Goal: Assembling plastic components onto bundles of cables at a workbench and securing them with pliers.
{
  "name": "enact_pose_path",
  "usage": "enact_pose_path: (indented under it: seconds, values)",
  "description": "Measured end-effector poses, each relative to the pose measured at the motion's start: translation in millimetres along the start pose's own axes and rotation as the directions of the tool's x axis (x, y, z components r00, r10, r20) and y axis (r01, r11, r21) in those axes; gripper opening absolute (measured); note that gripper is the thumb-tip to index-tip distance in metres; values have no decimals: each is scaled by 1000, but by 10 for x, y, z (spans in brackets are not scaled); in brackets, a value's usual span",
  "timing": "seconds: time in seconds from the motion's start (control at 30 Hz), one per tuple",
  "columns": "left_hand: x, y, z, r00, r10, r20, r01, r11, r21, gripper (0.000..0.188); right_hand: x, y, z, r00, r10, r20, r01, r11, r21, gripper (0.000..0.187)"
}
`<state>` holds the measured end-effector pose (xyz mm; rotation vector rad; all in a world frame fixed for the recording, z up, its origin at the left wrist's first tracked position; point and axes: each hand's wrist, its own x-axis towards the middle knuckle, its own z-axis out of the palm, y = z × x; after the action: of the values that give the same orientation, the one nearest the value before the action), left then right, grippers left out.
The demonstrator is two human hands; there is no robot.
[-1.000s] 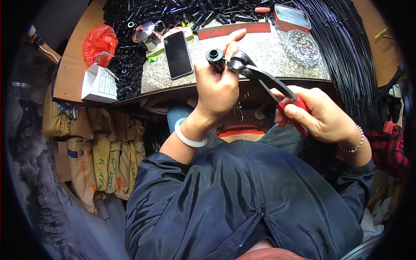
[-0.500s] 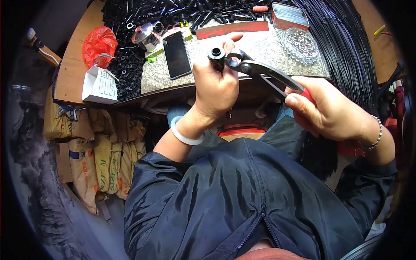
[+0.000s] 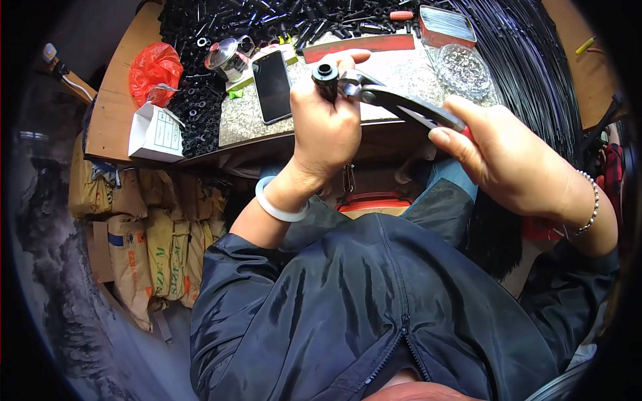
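Observation:
My left hand (image 3: 326,137) is wrapped around a black tubular part (image 3: 325,75), its round hollow end pointing up out of the fist. The left index finger stretches away behind it. In my right hand (image 3: 515,157) is a pair of dark pincers (image 3: 394,99) with red grips, the fingers curled round the handles. The rounded jaws of the pincers are right beside the upper end of the tube, by the left fingers. Whether the jaws grip anything there I cannot tell.
A phone (image 3: 272,87), a red bar (image 3: 358,48), a glass dish (image 3: 463,72) and a tin (image 3: 447,27) lie on the worktop. Black parts (image 3: 200,100) heap at the left and back, long black strands (image 3: 528,73) at right. A white box (image 3: 155,134) and red bag (image 3: 155,70) are at far left.
Both hands have moved slightly left and up with the tube and pincers. The pincer jaws have tilted and the handles look closer together.

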<state>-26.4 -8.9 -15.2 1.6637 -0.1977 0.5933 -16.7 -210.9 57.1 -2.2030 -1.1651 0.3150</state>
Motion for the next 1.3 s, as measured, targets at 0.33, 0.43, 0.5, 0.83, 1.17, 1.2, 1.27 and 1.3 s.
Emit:
enact_pose_path:
  seconds: [0.33, 0.43, 0.5, 0.83, 1.17, 1.2, 1.27, 1.3]
  values:
    - [14, 246, -134, 991, -130, 26, 133, 978, -163, 29, -106, 1175, 755, 953, 214, -217, -250, 956, -155, 33]
    - [-140, 166, -60, 979, -184, 90, 198, 961, -190, 30, 4, 1292, 928, 917, 297, -267, -385, 837, -389, 37]
    - [-248, 135, -7, 992, -126, -3, 122, 965, -233, 27, 114, 1485, 1012, 889, 213, -406, -435, 674, -598, 39]
    - [-1769, -1571, 388, 973, -151, 177, 123, 979, 162, 32, 39, 1222, 1076, 847, -53, -529, -317, 748, -583, 36]
    - [-1355, -192, -1860, 904, 119, -411, 202, 728, 655, 50, -19, 1097, 1073, 847, -134, -515, -131, 886, -445, 29]
    - [-1678, -297, -2122, 877, 123, -465, 276, 663, 696, 49, -33, 1107, 1089, 854, -142, -500, -119, 883, -454, 29]
    - [-2431, -462, -2400, 785, -35, -618, 545, 515, 662, 48, -42, 1138, 1108, 871, -123, -476, -107, 898, -428, 27]
    - [-2902, -601, -2464, 759, -75, -646, 618, 396, 680, 50, -23, 1159, 1135, 873, -134, -468, -90, 900, -426, 26]
